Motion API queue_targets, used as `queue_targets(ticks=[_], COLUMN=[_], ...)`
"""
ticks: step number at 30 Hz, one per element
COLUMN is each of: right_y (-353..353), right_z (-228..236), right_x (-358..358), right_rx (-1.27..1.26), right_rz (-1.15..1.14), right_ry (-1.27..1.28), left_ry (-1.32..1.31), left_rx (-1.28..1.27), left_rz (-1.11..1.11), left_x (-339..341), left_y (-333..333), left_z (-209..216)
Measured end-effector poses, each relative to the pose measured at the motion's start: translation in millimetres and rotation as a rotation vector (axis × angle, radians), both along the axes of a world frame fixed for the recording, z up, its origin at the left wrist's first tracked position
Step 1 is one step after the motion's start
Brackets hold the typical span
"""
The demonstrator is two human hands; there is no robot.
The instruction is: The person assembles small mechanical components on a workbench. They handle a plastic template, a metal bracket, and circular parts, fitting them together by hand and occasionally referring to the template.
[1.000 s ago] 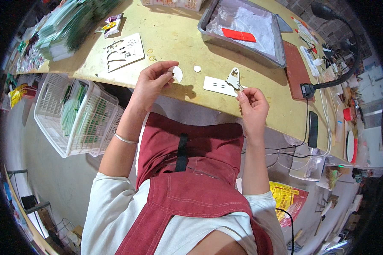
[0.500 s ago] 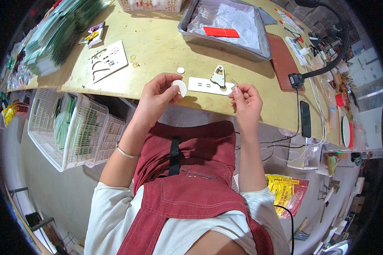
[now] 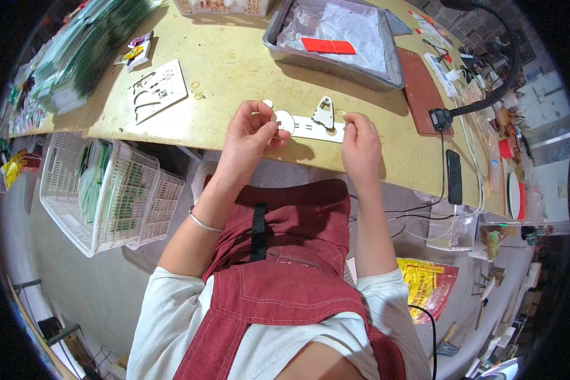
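Note:
My left hand [image 3: 252,132] pinches a white round disc [image 3: 285,120] by its edge; a small dark slot shows in the disc near my fingertips. The disc is held above the left end of a flat white strip [image 3: 313,131] with short slots. Across that strip's right part stands a white, roughly triangular piece [image 3: 323,114] with a hole at its top. My right hand [image 3: 361,142] is closed beside the strip's right end, and its fingers hide what they hold. Just beyond my left fingers a small white disc [image 3: 268,103] lies partly covered.
A white cut-out sheet [image 3: 161,92] lies to the left, near small rings and wrapped packets [image 3: 138,52]. Behind stands a grey tray [image 3: 335,68] with a red packet [image 3: 328,46]. A brown board [image 3: 421,92] and a lamp arm [image 3: 487,101] are at the right.
My left hand has moved right with the disc, now over the strip's left end. My right hand has turned inward, hiding the small thin piece that showed at its fingertips.

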State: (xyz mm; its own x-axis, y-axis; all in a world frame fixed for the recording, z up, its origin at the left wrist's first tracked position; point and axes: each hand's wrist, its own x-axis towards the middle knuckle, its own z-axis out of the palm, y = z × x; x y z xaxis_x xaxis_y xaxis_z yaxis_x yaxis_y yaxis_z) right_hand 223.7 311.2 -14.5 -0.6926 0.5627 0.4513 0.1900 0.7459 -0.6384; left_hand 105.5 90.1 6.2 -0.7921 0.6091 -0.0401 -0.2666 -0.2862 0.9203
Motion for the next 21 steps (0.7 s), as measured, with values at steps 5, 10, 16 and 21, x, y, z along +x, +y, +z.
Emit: queue_targets(ticks=[5, 10, 16, 21], right_y=[-4, -17, -21, -22], right_z=[7, 8, -4, -1], right_x=[-21, -36, -43, -44], right_rx=[0.272, 0.319, 0.231, 0.13], right_rz=[-0.057, -0.095, -0.132, -0.105], right_ry=[-0.083, -0.129, -0.106, -0.09], left_ry=[-0.001, -0.015, -0.035, -0.077], left_rx=[-0.007, -0.034, 0.008, -0.001], left_rz=[0.025, 0.044, 0.065, 0.036], left_x=[-5, -5, -3, -7], left_y=[7, 8, 7, 7], left_z=[-15, -13, -11, -16])
